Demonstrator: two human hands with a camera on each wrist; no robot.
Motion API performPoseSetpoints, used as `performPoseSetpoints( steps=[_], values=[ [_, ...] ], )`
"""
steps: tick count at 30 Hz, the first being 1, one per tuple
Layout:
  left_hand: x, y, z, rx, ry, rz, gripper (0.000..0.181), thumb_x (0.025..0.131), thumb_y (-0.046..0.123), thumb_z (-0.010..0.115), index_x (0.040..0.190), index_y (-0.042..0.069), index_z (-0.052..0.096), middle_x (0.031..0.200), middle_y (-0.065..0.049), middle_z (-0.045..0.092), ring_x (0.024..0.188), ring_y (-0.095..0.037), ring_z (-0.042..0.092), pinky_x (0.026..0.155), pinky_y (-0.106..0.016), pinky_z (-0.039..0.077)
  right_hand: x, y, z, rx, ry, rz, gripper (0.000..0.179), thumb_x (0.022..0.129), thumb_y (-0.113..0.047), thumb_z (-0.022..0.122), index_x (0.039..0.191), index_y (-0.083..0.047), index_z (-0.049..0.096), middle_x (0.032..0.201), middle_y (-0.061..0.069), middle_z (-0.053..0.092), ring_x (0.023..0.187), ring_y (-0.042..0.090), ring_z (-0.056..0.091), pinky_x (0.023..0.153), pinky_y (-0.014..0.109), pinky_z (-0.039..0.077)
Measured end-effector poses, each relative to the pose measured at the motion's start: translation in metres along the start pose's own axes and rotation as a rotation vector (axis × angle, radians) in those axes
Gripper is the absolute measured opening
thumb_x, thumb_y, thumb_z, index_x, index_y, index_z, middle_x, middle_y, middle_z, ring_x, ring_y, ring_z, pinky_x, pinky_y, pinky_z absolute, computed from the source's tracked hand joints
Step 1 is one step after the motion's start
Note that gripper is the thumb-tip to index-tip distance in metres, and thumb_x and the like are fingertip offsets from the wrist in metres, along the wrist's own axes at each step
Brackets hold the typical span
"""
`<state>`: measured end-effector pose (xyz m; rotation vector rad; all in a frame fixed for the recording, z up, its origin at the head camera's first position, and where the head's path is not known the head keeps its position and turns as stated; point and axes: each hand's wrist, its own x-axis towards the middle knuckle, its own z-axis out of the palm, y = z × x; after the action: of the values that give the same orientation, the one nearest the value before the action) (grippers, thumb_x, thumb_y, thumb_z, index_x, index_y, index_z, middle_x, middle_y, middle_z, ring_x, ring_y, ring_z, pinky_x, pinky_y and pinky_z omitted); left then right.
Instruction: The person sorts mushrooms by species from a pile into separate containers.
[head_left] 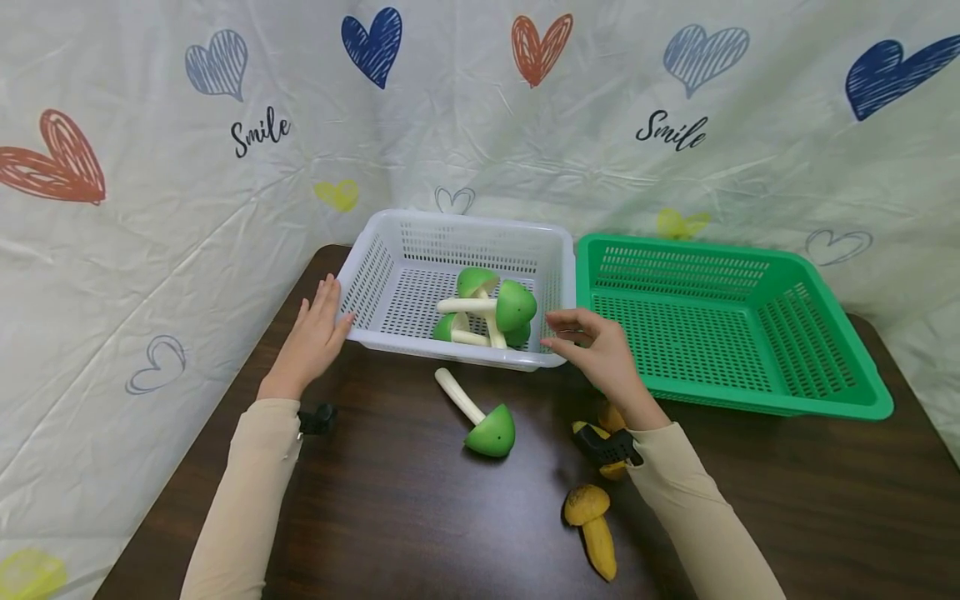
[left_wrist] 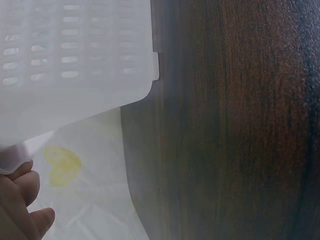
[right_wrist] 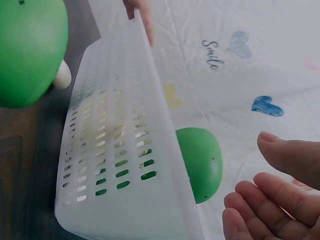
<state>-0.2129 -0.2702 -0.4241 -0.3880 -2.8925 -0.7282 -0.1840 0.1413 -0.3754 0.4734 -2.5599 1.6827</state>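
Observation:
A white basket [head_left: 450, 353] holds several toy mushrooms with green caps; one green-capped mushroom [head_left: 516, 305] lies on top of the others. My left hand [head_left: 315, 329] rests against the basket's left rim with its fingers straight. Over the basket's right front corner, my right hand [head_left: 592, 346] hovers with fingers loosely bent and nothing between them. In the right wrist view its thumb and fingers [right_wrist: 270, 200] are apart, beside a green cap [right_wrist: 202, 165] showing above the rim. Another green mushroom [head_left: 491, 429] lies on the table in front of the basket.
A green basket [head_left: 757, 404] stands right of the white one. A yellow mushroom [head_left: 592, 525] lies near the front of the dark table [head_left: 390, 517]; more yellow pieces [head_left: 611, 417] are partly hidden under my right wrist. A patterned sheet [head_left: 465, 108] hangs behind.

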Motion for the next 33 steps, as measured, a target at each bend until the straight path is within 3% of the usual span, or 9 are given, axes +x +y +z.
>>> performPoseSetpoints(
  steps=[6,19,26,33],
  values=[
    [0.0,0.0,0.0,0.005,0.003,0.004,0.065,0.102,0.032,0.036,0.148,-0.006,0.008,0.156,-0.02,0.005,0.143,-0.031,0.002,0.111,-0.055,0.001,-0.016,-0.004,-0.003,0.017,0.01,-0.016,0.033,0.086,-0.009,0.069,0.116,0.003,0.062,0.115,0.017,0.063,0.103,0.027,0.058,0.088,0.029,0.049],
    [0.0,0.002,-0.001,0.007,-0.004,0.002,0.065,0.102,0.03,0.037,0.148,-0.006,0.008,0.156,-0.018,0.002,0.143,-0.032,0.002,0.111,-0.056,0.002,-0.039,-0.011,0.008,0.006,-0.041,-0.03,0.032,0.084,-0.01,0.072,0.114,-0.003,0.064,0.112,0.013,0.064,0.101,0.024,0.061,0.088,0.044,0.048],
    [0.001,0.003,-0.001,-0.001,-0.004,0.006,0.065,0.102,0.031,0.036,0.148,-0.006,0.008,0.156,-0.019,0.003,0.143,-0.032,0.002,0.111,-0.054,0.0,-0.052,-0.015,0.017,-0.036,-0.049,-0.07,0.031,0.081,-0.006,0.074,0.11,-0.003,0.066,0.107,0.008,0.066,0.097,0.015,0.063,0.086,0.034,0.051],
    [0.001,0.002,-0.001,0.011,-0.008,0.005,0.065,0.102,0.03,0.036,0.148,-0.006,0.007,0.156,-0.019,0.002,0.143,-0.032,0.001,0.111,-0.055,0.001,-0.059,-0.008,0.029,0.013,-0.073,-0.105,0.03,0.08,-0.008,0.075,0.109,-0.005,0.067,0.104,0.005,0.067,0.096,0.022,0.064,0.084,0.04,0.051]
  ],
)
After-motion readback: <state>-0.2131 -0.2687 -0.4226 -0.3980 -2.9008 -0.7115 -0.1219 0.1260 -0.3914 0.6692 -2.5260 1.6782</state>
